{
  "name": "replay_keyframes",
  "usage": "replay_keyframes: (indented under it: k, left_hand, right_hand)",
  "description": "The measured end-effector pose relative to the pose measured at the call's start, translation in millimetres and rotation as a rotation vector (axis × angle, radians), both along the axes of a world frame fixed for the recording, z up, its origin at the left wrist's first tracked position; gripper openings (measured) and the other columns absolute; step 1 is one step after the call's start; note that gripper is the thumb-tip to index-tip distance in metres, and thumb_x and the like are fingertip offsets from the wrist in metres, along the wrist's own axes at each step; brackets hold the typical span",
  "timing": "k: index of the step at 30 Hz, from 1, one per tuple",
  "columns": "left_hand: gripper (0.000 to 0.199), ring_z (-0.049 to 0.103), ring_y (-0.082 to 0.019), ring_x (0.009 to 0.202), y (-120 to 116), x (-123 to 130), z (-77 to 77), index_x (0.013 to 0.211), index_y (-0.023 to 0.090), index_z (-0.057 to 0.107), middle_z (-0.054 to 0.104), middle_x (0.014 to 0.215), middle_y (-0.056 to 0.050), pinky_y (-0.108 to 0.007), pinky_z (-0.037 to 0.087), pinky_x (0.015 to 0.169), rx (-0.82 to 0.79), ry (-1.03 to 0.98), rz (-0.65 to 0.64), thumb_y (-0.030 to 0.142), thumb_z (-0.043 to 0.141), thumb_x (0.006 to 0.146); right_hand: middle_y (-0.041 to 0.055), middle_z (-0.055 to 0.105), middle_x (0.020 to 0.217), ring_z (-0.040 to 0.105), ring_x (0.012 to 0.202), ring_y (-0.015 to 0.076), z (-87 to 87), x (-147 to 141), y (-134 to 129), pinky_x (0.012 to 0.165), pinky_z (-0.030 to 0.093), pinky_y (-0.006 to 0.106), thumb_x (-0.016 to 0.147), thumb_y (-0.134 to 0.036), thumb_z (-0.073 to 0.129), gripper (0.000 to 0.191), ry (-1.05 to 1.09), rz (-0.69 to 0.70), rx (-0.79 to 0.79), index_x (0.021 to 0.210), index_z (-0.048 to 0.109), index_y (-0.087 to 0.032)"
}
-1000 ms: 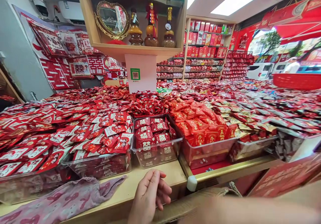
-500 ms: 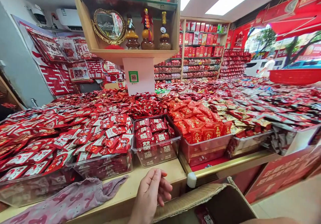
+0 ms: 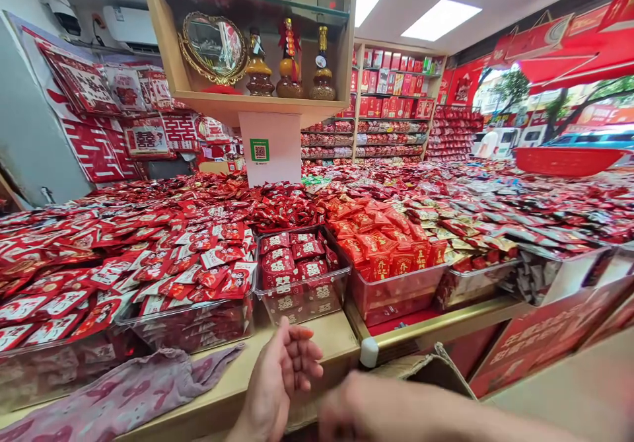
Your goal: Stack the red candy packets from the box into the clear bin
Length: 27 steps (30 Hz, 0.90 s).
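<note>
Two bare hands of yours are before the counter (image 3: 324, 341), apart from each other but near. Your left hand (image 3: 280, 372) is open, its fingers loosely curled, and looks to hold nothing; your right hand (image 3: 347, 405) is blurred over the cardboard box (image 3: 403, 367), so you cannot tell whether it grips anything.

Nearest your left hand, just beyond it on the counter, sits the clear bin (image 3: 310, 301) of dark red packets (image 3: 277, 261). Whether your thumb touches its base is unclear. To its left is a bin (image 3: 198, 330) heaped above its rim, to its right a tub (image 3: 396, 290) of brighter red packets.

As for progress, the clear bin looks nearly full, its packets laid in tidy rows about up to the rim. What is left cannot be judged: your right arm hides most of the box's inside.

The clear bin's long axis seems to run away from you, its near end turned slightly rightward. Most of its packets lie lengthwise across it, printed faces up, the double characters reading upright to you; a few along the right side stand tilted.
</note>
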<state>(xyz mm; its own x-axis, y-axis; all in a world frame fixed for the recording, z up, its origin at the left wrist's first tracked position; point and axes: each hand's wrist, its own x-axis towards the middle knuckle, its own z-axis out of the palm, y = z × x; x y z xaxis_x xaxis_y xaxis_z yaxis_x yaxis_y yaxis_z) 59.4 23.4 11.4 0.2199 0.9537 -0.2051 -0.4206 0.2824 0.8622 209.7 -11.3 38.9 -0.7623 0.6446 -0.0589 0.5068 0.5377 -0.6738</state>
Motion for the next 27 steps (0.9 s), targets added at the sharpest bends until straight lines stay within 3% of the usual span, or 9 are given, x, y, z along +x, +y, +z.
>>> replay_keyframes:
  k: [3,6,8,10,16,19,23,27]
  left_hand:
    - [0.042,0.060,-0.016,0.054,-2,-1,4.6,0.076,0.014,0.059,0.066,0.063,-0.006,-0.023,0.042,0.045,-0.015,-0.151,-0.036,0.052,0.041,0.076]
    - [0.045,0.059,-0.016,0.051,-5,3,5.7,0.081,0.014,0.060,0.067,0.066,-0.006,-0.021,0.039,0.039,0.081,-0.063,0.015,0.055,0.043,0.073]
    - [0.040,0.055,-0.013,0.043,-5,7,3.8,0.079,0.014,0.060,0.066,0.061,-0.004,-0.019,0.032,0.033,0.137,0.107,0.088,0.051,0.050,0.071]
    - [0.035,0.049,-0.010,0.035,-5,9,0.1,0.076,0.014,0.060,0.064,0.055,-0.002,-0.017,0.029,0.031,0.174,0.252,0.129,0.047,0.052,0.072]
    - [0.041,0.050,-0.011,0.032,-7,13,-8.7,0.077,0.015,0.060,0.061,0.046,-0.001,-0.018,0.029,0.030,0.167,0.423,0.036,0.052,0.044,0.074]
    - [0.045,0.047,-0.010,0.027,-10,17,-6.2,0.070,0.014,0.059,0.057,0.039,0.000,-0.017,0.026,0.029,0.137,0.469,0.048,0.055,0.040,0.075]
    - [0.047,0.046,-0.010,0.027,-9,20,-3.0,0.069,0.013,0.059,0.055,0.037,0.000,-0.017,0.026,0.029,0.095,0.422,0.086,0.056,0.042,0.073]
    - [0.045,0.044,-0.009,0.032,-3,13,-5.6,0.088,0.015,0.060,0.058,0.044,0.001,-0.017,0.026,0.031,0.181,0.378,0.169,0.055,0.043,0.073]
  right_hand:
    - [-0.0018,0.053,0.064,0.046,0.056,0.0058,9.1,6,22,0.050,0.036,0.015,0.080,-0.026,0.041,0.018,0.372,-0.286,-0.069,0.072,0.052,-0.014]
    - [-0.0046,0.041,0.055,0.038,0.048,0.0052,-0.3,2,38,0.045,0.033,0.016,0.078,-0.034,0.043,0.023,0.596,-0.512,-0.134,0.065,0.041,-0.016]
    - [-0.0050,0.040,0.054,0.036,0.045,0.0055,-11.0,-4,45,0.043,0.032,0.018,0.077,-0.040,0.043,0.026,0.658,-0.542,-0.231,0.065,0.038,-0.017]
    - [-0.0040,0.042,0.056,0.037,0.046,0.0062,-20.3,-10,50,0.044,0.032,0.019,0.077,-0.045,0.042,0.030,0.687,-0.568,-0.233,0.066,0.040,-0.017]
    - [-0.0045,0.034,0.050,0.030,0.047,0.0068,-29.2,-18,51,0.045,0.024,0.021,0.081,-0.046,0.035,0.037,0.584,-0.722,0.094,0.057,0.034,-0.018]
    - [-0.0043,0.032,0.051,0.027,0.049,0.0071,-28.8,-18,49,0.046,0.023,0.022,0.082,-0.045,0.033,0.039,0.562,-0.749,0.167,0.054,0.031,-0.018]
    - [-0.0048,0.030,0.051,0.027,0.049,0.0067,-29.5,-17,50,0.046,0.025,0.020,0.081,-0.046,0.035,0.039,0.642,-0.748,0.107,0.055,0.030,-0.018]
    - [-0.0041,0.042,0.054,0.036,0.047,0.0058,-28.7,-14,49,0.043,0.029,0.018,0.077,-0.049,0.042,0.035,0.729,-0.680,-0.086,0.065,0.044,-0.017]
